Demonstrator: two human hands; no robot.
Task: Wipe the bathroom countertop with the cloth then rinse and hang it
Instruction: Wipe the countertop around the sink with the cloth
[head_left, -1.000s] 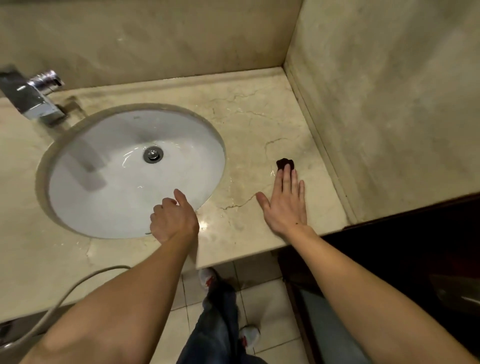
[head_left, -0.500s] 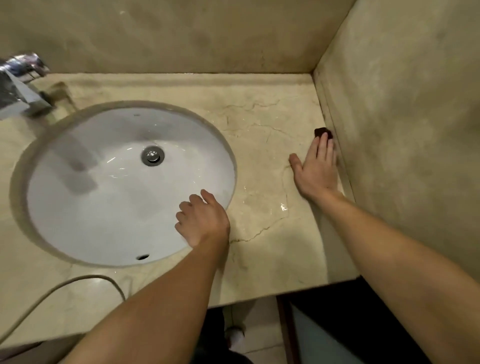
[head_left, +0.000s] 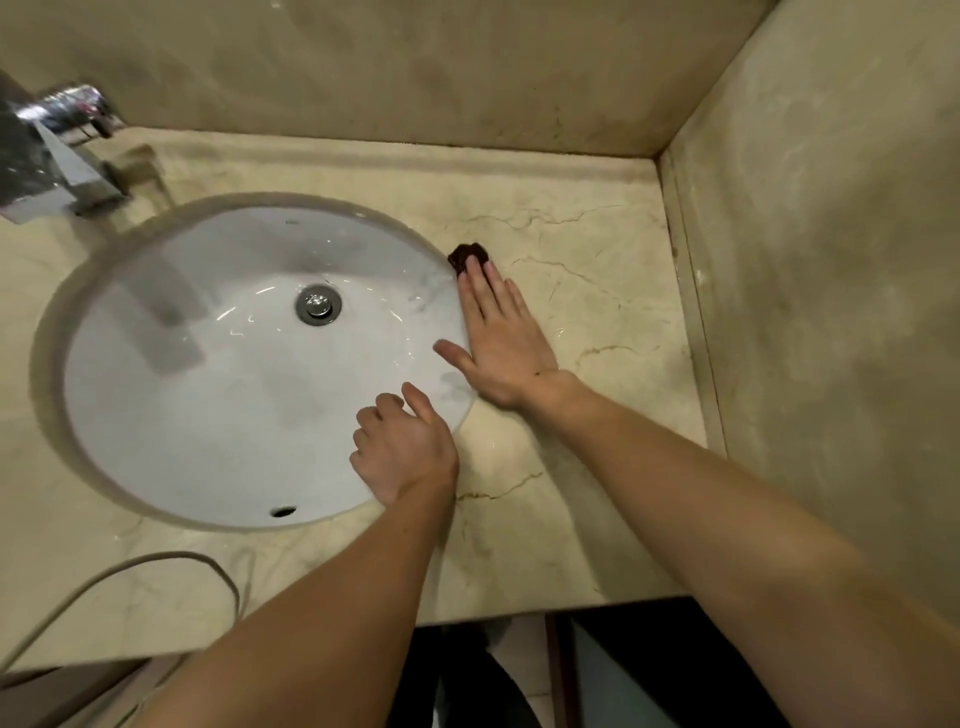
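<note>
A small dark brown cloth (head_left: 467, 255) lies on the beige marble countertop (head_left: 582, 280) at the right rim of the white oval sink (head_left: 208, 395). My right hand (head_left: 501, 338) lies flat with straight fingers, and its fingertips press on the cloth, which is mostly hidden under them. My left hand (head_left: 402, 447) rests at the sink's front right edge with loosely curled fingers and holds nothing.
A chrome tap (head_left: 49, 150) stands at the back left. Marble walls close the back and the right side (head_left: 831, 260). A pale cable (head_left: 130, 577) lies on the front left of the counter. Below the counter's front edge are floor and a dark cabinet.
My right hand has slid the cloth left from the right wall to the sink's rim. The left hand stays at the sink's front edge.
</note>
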